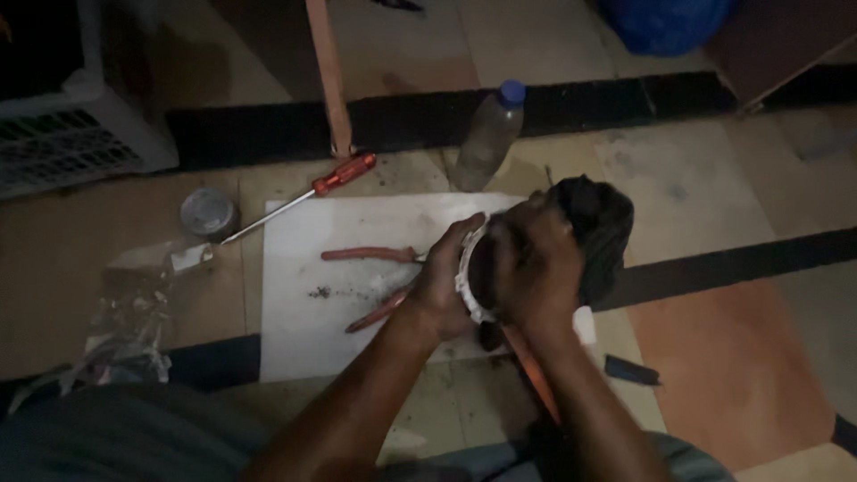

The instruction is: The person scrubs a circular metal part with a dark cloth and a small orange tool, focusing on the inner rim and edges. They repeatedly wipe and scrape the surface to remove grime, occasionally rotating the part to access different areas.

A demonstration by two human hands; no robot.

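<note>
Ring (466,277), white and toothed, stands on edge between both hands above a white sheet (303,330), its opening facing sideways between the palms. Left hand (446,281) curls around its rim; right hand (531,268) presses a dark rag (600,228) against it. Pliers (370,256), a screwdriver (308,192) and a bottle (489,138) lie about on the dim tiled floor (741,357).

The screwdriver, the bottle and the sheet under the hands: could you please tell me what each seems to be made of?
The screwdriver has a glossy orange handle, apparently plastic, and a thin bright shaft that looks like bare metal. The bottle seems clear plastic, see-through with a blue cap. The white sheet lies flat and matt with dark smudges; paper, card or thin board, I cannot tell which.
</note>
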